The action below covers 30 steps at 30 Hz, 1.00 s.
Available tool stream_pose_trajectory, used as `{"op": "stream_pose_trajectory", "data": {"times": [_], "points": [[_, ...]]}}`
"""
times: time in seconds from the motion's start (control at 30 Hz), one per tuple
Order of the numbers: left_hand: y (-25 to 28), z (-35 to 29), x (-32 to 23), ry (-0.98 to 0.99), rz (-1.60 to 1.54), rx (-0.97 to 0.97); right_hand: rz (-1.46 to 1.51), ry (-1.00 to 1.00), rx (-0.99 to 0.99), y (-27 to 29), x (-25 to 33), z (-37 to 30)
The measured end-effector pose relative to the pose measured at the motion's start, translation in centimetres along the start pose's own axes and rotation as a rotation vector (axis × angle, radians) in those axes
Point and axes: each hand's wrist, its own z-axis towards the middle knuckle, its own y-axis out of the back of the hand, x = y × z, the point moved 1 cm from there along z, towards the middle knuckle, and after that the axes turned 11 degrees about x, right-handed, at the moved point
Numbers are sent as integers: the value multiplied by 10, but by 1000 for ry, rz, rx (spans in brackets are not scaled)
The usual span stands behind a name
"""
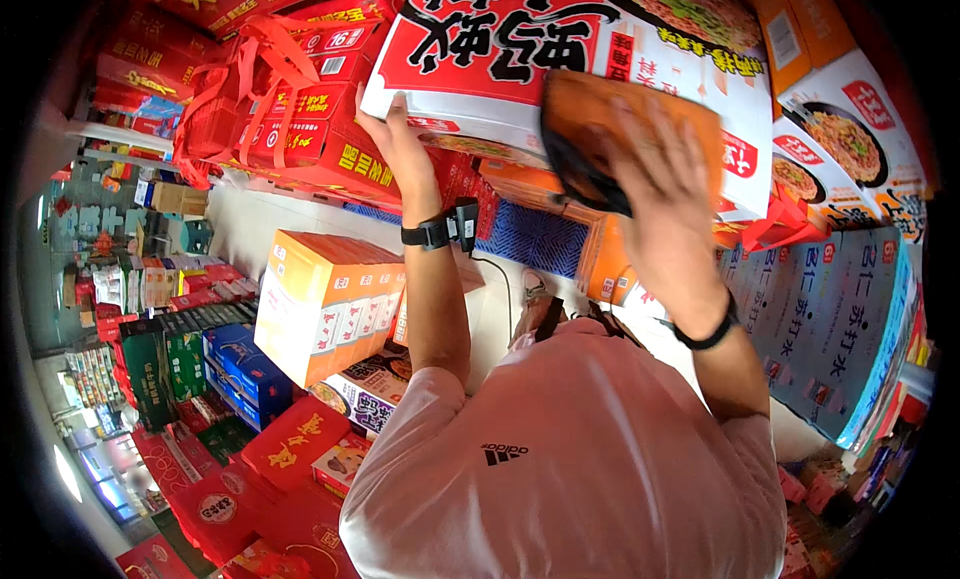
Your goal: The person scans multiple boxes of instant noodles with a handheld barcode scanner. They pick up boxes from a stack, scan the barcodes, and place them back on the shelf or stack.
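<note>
A large white and red noodle carton [470,54] lies in front of me at the top, with a picture of a noodle bowl on it. My left hand [398,144] grips the carton's near left corner. Across its near edge, my right hand [655,169] presses an orange-brown cloth [575,104] with a black edge against the carton. The right fingers are stretched over the cloth and smeared by motion. A black strap sits on each wrist, the left one with a small black device [465,224].
Red gift boxes [310,129] with ribbon handles stand left of the carton. More noodle cartons [850,129] and a light-blue bottle pack [810,329] are at the right. An orange and white box stack [325,304] stands lower left, near blue boxes [245,374] and red boxes [295,444].
</note>
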Motion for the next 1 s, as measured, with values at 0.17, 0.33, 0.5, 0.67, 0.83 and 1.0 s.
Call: {"op": "stream_pose_trajectory", "data": {"times": [0.17, 0.33, 0.5, 0.67, 0.83, 1.0], "points": [[1, -1, 3, 34, -12, -47, -84, -266, -69, 11, -35, -35], [-3, -1, -9, 11, 17, -11, -261, -304, -126, -16, -4, 4], [16, -2, 11, 125, -287, 111, -200, -88, -82, -65, 73, 90], [28, -3, 38, 232, -910, 223, -44, 142, -156, -103, 140, 157], [40, 2, 16, 224, -667, 105, -13, 230, -70, -83, 122, 133], [32, 5, 23, 64, -566, 232, 1, 84, 185, -20, 88, 71]]}}
